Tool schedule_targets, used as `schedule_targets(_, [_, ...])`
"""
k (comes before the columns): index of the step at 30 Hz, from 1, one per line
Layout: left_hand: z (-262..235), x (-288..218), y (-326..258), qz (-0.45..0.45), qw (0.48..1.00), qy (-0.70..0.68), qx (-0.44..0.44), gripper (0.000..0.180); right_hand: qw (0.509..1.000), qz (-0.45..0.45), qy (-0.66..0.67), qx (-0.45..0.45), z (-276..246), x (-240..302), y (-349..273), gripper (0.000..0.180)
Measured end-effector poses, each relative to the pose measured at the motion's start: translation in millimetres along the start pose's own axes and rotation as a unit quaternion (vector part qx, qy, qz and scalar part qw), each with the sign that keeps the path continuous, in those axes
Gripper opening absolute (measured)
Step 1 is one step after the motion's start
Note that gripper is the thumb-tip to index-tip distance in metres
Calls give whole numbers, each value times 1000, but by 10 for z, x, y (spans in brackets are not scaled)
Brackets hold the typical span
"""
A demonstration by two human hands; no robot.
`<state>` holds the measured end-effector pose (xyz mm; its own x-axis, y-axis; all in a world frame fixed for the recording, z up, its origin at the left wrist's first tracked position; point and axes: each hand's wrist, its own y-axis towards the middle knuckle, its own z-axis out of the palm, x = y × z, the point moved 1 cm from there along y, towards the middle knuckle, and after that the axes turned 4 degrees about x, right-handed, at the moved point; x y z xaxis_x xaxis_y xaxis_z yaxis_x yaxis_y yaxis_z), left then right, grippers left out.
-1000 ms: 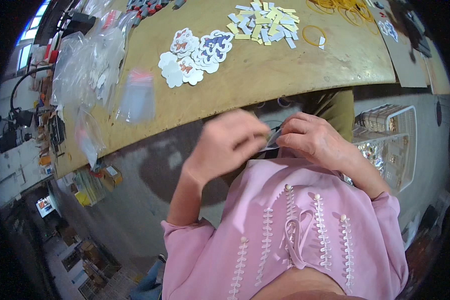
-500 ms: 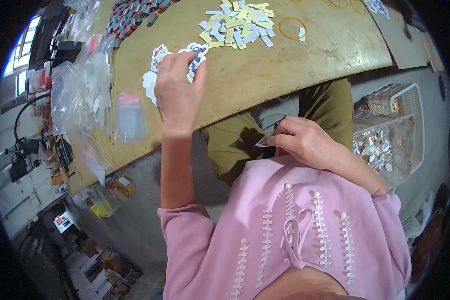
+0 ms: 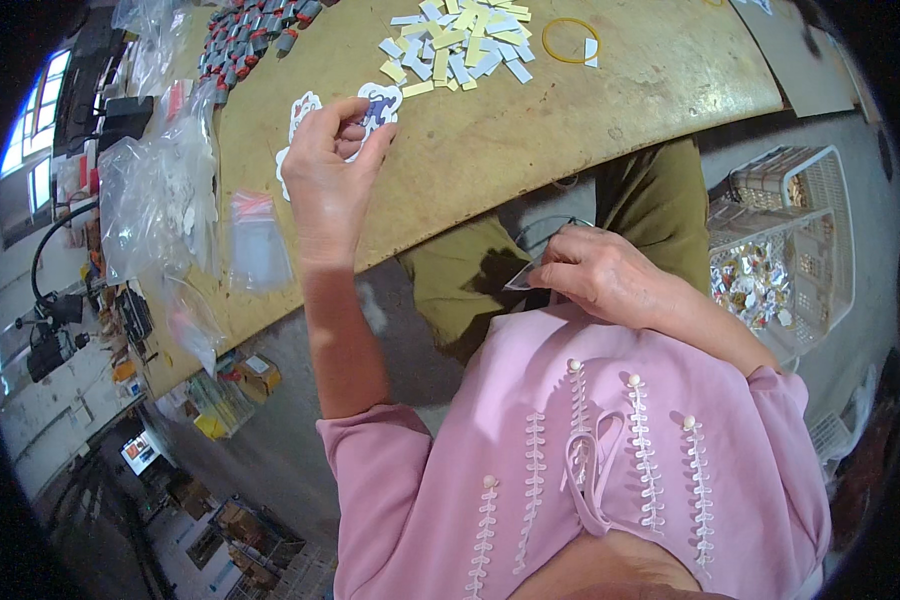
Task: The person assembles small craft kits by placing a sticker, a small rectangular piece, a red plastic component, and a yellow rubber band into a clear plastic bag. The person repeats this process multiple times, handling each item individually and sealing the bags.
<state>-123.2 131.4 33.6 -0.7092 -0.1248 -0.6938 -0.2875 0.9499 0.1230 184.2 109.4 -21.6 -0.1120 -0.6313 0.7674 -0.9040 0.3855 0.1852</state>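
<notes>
My left hand (image 3: 332, 185) is over the wooden table, its thumb and curled fingers closing on the edges of a white-edged die-cut sticker (image 3: 380, 105) with a dark blue figure. More cut-out stickers (image 3: 304, 108) lie beside and partly under this hand, which hides most of them. Close to my lap, my right hand (image 3: 600, 272) is closed on a small flat clear bag (image 3: 517, 278); only a shiny corner of it shows past the fingers.
A heap of yellow and white strips (image 3: 460, 45) lies at the table's far side, beside a yellow rubber band (image 3: 572, 40). Grey-and-red small parts (image 3: 250, 45) sit far left. Zip bags (image 3: 258, 240) and larger plastic bags (image 3: 160, 200) line the left. A plastic basket (image 3: 820, 235) stands right.
The whole view has shifted slightly. My left hand has drawn a little left, its fingers more curled, uncovering more of the blue-figured sticker. My right hand stays near my lap with the bag.
</notes>
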Motion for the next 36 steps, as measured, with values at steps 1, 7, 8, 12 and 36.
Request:
schedule_targets(1, [-21,21,4,-5,1000,-13,5,28,1000,-1,-2,3,3,-3,-1,26])
schedule_targets(7, [-98,45,9,-1,999,-31,13,19,999,18,-25,-6,-1,31,21,28])
schedule_targets(8, [-108,28,7,1,999,-29,14,19,1000,13,-28,-4,-13,37,30,27])
schedule_targets(12, [-120,46,-5,10,1000,5,4,15,999,0,-38,1,-41,50,41,25])
schedule_targets(36, [323,-765,-1342,-22,896,-434,-95,15,994,-24,0,-104,-284,256,336,31])
